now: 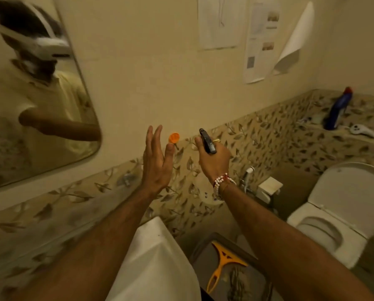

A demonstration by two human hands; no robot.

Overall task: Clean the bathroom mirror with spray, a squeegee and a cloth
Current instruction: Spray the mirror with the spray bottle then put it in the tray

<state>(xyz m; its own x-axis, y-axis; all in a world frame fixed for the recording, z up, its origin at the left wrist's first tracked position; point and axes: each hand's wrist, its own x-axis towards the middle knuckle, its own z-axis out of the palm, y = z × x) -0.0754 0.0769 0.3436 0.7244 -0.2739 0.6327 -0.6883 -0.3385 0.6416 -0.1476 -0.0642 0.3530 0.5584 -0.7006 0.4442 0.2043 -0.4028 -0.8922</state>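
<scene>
Right forearm [290,246] raised, right hand [214,162] gripping spray bottle [207,141].

Stretch of bare wall [149,72] between mirror [40,127] and pinned papers [257,40], one orange knob [174,138] low in that gap.

Three paper sheets [262,40] are seen fixed to the wall, the rightmost curled at its lower edge. A blue bottle [338,109] with a red cap is stood on the leaf-tiled ledge [368,101], near a white handheld item [362,129]. A white toilet [333,242] is shown with its lid raised. A small orange disc [174,137] is mounted on the wall.
</scene>
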